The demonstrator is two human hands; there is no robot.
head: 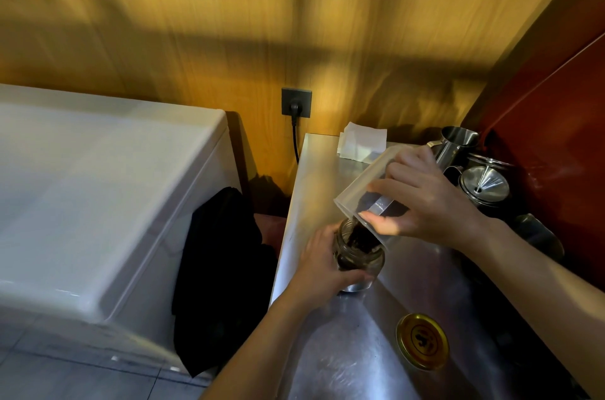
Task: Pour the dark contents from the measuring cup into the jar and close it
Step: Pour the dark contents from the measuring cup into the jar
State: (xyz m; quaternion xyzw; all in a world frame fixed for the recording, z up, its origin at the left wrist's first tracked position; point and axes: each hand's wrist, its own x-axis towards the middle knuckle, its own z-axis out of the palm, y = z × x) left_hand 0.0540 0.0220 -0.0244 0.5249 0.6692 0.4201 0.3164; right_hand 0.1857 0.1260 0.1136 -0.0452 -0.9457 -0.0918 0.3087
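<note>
**Measuring cup tipped over the jar mouth**

Measuring cup (366,183), a translucent, thin-walled plastic one, is tilted steeply with its lip inside the mouth of the small clear glass jar (360,252), and dark contents (360,237) are sliding into it. My right hand (425,200) is wrapped around the cup's wall, fingers pressed against it. My left hand (324,265) is curled around the jar's side, steadying it upright on the brushed steel counter (343,350).

I judge the cup light and flexible, so a hard squeeze could deform it; holding mid-wall seems right. The jar looks rigid, breakable and smooth, best gripped around its body.

The round gold metal lid (422,340) lies flat on the counter nearer me, apart from the jar. Steel pitchers (458,141) and a steel funnel (484,183) stand behind the right hand.

Motion blur softens everything; I cannot tell how much remains in the cup, nor whether the dark material is liquid or grounds.
</note>
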